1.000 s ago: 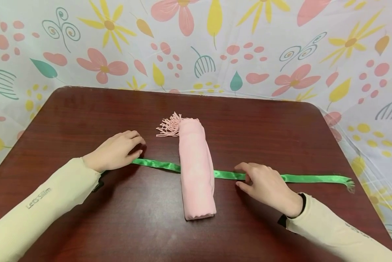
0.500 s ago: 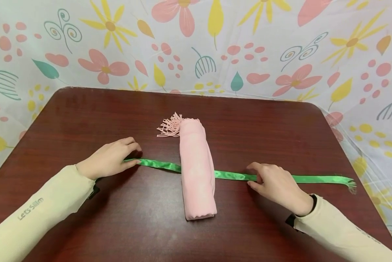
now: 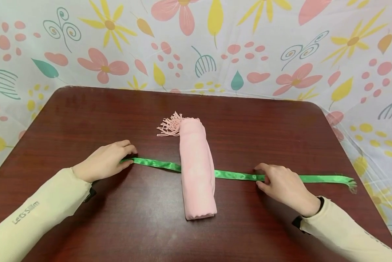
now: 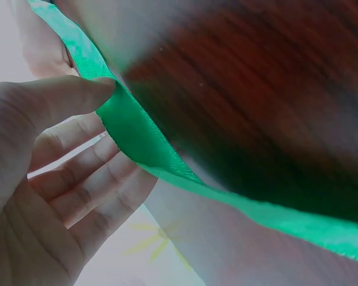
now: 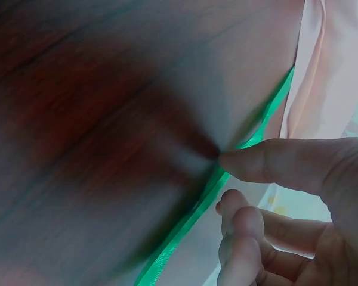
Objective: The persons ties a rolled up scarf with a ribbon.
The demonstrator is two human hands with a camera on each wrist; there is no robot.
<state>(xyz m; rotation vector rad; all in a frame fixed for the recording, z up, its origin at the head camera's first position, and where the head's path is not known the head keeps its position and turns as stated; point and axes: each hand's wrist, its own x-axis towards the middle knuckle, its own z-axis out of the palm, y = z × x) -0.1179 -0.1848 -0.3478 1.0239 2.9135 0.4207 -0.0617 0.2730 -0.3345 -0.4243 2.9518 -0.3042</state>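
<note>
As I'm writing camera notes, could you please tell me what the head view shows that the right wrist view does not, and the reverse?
Only the head view shows the left hand, pink fringe and green frayed end. Only the right wrist view shows the inner sides of the right fingers. Both show the right hand, ribbon, pink roll and table.

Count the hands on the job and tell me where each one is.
2. The left hand pinches the green ribbon left of the pink roll in the head view; the right hand is at the ribbon on the roll's other side. No other hand shows.
</note>
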